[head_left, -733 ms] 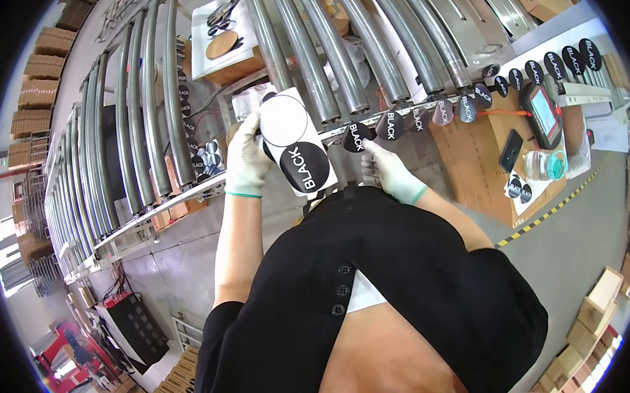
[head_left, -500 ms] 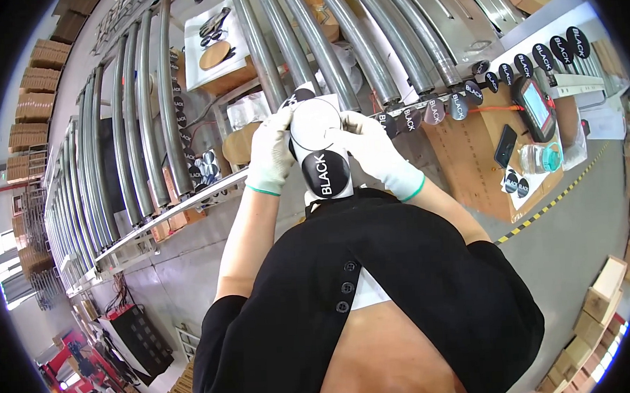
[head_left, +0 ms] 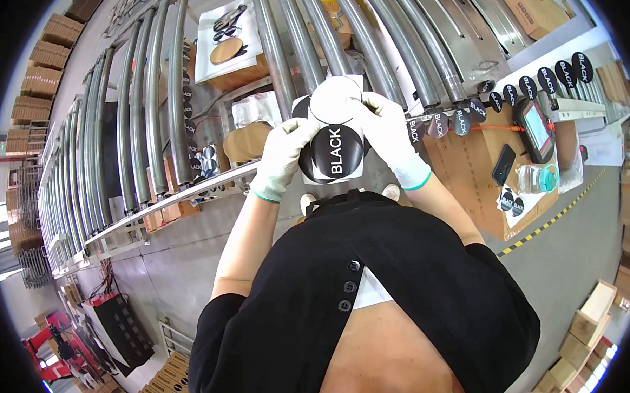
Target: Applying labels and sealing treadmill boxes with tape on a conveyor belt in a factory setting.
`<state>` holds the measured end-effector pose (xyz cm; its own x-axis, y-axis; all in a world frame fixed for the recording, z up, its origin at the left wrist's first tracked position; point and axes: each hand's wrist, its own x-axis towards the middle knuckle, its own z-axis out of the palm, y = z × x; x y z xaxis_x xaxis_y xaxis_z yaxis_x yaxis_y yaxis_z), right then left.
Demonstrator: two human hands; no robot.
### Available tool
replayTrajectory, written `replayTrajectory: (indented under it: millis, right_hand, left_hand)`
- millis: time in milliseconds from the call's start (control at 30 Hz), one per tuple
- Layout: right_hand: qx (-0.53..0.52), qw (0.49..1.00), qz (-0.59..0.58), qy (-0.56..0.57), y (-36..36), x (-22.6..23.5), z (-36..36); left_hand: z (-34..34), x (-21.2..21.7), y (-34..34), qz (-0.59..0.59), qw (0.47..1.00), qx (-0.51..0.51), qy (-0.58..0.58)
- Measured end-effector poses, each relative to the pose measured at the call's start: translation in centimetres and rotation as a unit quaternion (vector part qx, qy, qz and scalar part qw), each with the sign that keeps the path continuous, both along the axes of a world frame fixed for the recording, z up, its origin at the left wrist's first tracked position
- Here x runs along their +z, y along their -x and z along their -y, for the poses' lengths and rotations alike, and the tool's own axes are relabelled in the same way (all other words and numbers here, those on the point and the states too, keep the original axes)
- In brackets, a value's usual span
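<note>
One left hand [head_left: 285, 157] and one right hand [head_left: 391, 133], both in white gloves, pinch a label sheet [head_left: 357, 171] in the upper middle of the frame. Our left fingers clamp its left edge; our right thumb and fingertips close on its upper right edge, by the rim of a white round [head_left: 333, 99]. Below that round sits a black label [head_left: 338, 153].

We judge the sheet light, thin and bendy, easily creased, slick on its face and perhaps tacky underneath. Edges and corners look the best places to grip, with the printed face left untouched.

Further out, brown discs [head_left: 248, 142] lie left of our left hand, and steel rollers [head_left: 274, 54] cross the top. Right of centre, round tags [head_left: 461, 123] line the rail; beyond them a cardboard box [head_left: 461, 165] carries a phone [head_left: 503, 164] and a clear jar [head_left: 537, 179] near a handheld device [head_left: 538, 130].

Our gloves hide the pinched edges. We cannot tell whether the round's rim is lifted, or how many sheets are stacked. The rollers run off the top, and the red machine [head_left: 51, 348] at lower left is hard to make out.
</note>
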<state>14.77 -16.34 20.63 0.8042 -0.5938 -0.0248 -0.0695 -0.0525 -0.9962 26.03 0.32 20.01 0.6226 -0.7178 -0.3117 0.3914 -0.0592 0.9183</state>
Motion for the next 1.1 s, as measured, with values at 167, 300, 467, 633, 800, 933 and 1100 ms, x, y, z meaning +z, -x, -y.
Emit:
replayTrajectory:
  millis: [167, 300, 467, 633, 800, 933, 1100]
  right_hand:
    - [-0.102, 0.960, 0.063, 0.253, -0.6, -1.1, -0.7]
    - [0.097, 0.861, 0.084, 0.491, 0.1, 1.8, -1.5]
    - [0.111, 0.838, 0.125, 0.519, -1.3, 1.2, -1.7]
    - [0.133, 0.817, 0.147, 0.542, -1.8, -0.1, -1.9]
    - [0.141, 0.812, 0.159, 0.543, -2.0, -0.1, -2.0]
    - [0.101, 0.918, 0.156, 0.351, -1.3, 0.1, -2.3]
    - [0.022, 0.980, -0.017, -0.197, 0.1, -5.1, -1.1]
  left_hand:
    - [-0.7, -1.1, -0.5, -0.067, 0.996, 0.003, 0.051]
    - [-1.1, -1.9, -0.6, -0.047, 0.998, 0.031, 0.042]
    - [-0.7, -1.5, 0.2, -0.057, 0.998, 0.001, 0.012]
    - [-0.5, -0.5, 0.7, -0.180, 0.983, 0.029, 0.034]
    - [-0.7, -1.8, 0.4, -0.158, 0.984, 0.081, 0.005]
    - [-2.2, -4.3, -2.8, -0.063, 0.972, 0.217, -0.065]
    - [-7.9, -6.2, -7.4, -0.037, 0.935, 0.353, 0.023]
